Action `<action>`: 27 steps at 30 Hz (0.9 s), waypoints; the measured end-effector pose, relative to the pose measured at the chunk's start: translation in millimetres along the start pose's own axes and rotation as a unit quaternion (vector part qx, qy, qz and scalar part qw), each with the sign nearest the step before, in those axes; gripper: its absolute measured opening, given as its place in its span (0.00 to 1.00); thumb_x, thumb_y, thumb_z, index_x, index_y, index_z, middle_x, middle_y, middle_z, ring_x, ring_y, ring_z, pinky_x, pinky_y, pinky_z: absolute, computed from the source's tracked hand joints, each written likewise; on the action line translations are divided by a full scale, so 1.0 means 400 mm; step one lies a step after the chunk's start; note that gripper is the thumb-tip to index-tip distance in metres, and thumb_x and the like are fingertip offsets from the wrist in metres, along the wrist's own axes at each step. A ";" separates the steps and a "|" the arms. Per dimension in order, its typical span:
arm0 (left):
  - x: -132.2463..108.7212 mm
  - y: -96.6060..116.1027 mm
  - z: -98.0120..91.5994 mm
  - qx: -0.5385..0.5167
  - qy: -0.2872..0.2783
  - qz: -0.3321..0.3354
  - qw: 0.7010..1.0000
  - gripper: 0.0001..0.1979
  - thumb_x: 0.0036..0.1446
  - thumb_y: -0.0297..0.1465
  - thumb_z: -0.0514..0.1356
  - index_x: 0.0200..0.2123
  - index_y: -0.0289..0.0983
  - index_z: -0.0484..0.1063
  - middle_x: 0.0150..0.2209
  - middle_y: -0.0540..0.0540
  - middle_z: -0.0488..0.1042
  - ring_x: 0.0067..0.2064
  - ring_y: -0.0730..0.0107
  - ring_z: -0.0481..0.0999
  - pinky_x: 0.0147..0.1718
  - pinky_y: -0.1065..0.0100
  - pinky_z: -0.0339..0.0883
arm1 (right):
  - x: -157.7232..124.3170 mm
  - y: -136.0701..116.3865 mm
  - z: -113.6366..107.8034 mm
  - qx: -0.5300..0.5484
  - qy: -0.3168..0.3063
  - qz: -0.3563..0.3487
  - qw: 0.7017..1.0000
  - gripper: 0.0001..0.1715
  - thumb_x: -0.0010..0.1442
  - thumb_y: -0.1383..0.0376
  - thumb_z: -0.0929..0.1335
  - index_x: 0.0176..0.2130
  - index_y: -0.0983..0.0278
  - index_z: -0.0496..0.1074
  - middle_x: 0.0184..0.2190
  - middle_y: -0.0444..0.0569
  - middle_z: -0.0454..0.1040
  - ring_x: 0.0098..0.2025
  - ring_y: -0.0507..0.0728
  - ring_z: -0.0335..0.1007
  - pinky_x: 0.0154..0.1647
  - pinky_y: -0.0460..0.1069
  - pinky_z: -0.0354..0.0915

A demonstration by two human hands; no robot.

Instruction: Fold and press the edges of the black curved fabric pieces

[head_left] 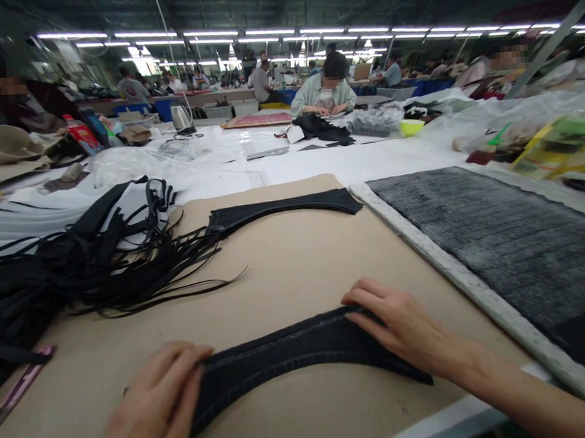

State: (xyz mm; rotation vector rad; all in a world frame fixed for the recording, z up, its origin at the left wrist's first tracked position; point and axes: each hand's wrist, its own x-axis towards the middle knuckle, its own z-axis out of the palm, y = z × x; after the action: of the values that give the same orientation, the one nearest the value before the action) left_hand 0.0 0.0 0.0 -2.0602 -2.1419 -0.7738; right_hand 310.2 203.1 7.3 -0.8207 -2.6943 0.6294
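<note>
Starting at the far left edge: a thin pink strip (20, 387) is lying flat on the tan board-covered worktable (296, 265), and just above it a loose tangle of narrow black fabric strips (76, 274) is spilling across the table's left side. Nearer the person, the left hand (155, 409) is resting palm down with fingers extended and close together, not gripping, pressing on the left end of a curved dark denim-like fabric piece (301, 346). That piece is lying flat on the tan surface at the near edge, arching upward between the two hands. Farther back, a second curved black fabric piece (282, 210) is lying apart from it, its left end touching the tangle. The right hand (400, 325) is lying flat and uncurled on the arch's right part, fingertips pointing left, holding nothing. Right of the board, a grey textured mat with a pale border (505, 244) is running alongside. Across the table, a person in a pale green jacket (326, 93) is sitting over dark cloth.
</note>
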 end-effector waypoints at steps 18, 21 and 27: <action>0.096 0.185 0.175 0.060 -0.178 0.098 0.977 0.28 0.55 0.16 0.50 0.58 0.37 0.65 0.51 0.40 0.70 0.48 0.58 0.70 0.45 0.56 0.70 | 0.105 -0.034 0.050 -0.180 -0.104 -0.166 0.964 0.07 0.68 0.70 0.63 0.37 0.64 0.68 0.33 0.45 0.70 0.36 0.55 0.64 0.39 0.51 0.55; 0.084 0.178 0.183 0.069 -0.137 0.121 0.981 0.30 0.53 0.15 0.50 0.58 0.38 0.65 0.51 0.41 0.71 0.47 0.58 0.71 0.44 0.58 0.70 | 0.102 -0.029 0.048 -0.173 -0.113 -0.165 0.965 0.07 0.67 0.71 0.63 0.36 0.64 0.68 0.33 0.45 0.70 0.36 0.55 0.64 0.38 0.51 0.55; 0.082 0.182 0.183 0.083 -0.090 0.133 0.984 0.29 0.52 0.16 0.51 0.55 0.43 0.68 0.47 0.42 0.73 0.43 0.59 0.72 0.39 0.60 0.69 | 0.100 -0.023 0.049 -0.177 -0.102 -0.176 0.963 0.06 0.68 0.70 0.64 0.36 0.63 0.67 0.35 0.45 0.69 0.37 0.55 0.64 0.38 0.51 0.54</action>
State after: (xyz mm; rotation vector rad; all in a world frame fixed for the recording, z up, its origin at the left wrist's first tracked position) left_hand 87.3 57.3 -29.0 -2.3359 -1.8770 -0.3777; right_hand 266.8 212.9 -0.9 -0.3383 -3.0854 0.1571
